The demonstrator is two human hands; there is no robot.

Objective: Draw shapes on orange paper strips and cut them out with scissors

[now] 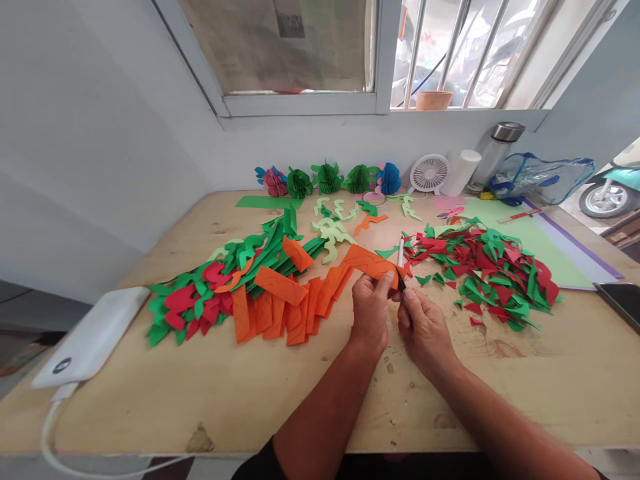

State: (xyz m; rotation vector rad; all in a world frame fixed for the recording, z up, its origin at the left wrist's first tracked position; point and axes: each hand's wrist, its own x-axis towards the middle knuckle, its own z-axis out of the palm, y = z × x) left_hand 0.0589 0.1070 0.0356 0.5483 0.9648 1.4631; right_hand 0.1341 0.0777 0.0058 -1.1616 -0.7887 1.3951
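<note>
Over the middle of the table, my left hand (371, 308) pinches an orange paper strip (370, 260) that has curved lines drawn on it. My right hand (424, 328) is closed round dark-handled scissors (401, 280), whose blades meet the strip's right end. Left of my hands lies a row of folded orange pieces (280, 310), some with drawn outlines. Beyond them are green folded strips (273, 243) and a heap of cut red and green shapes (187, 303). A white pen (401, 252) lies just behind the scissors.
Red and green scraps (500, 267) are piled at the right. A white power bank (95, 333) with a cable is at the left edge, a phone (623, 300) at the right. Paper ornaments (327, 179), a small fan (429, 175) and a bottle (495, 157) stand along the wall.
</note>
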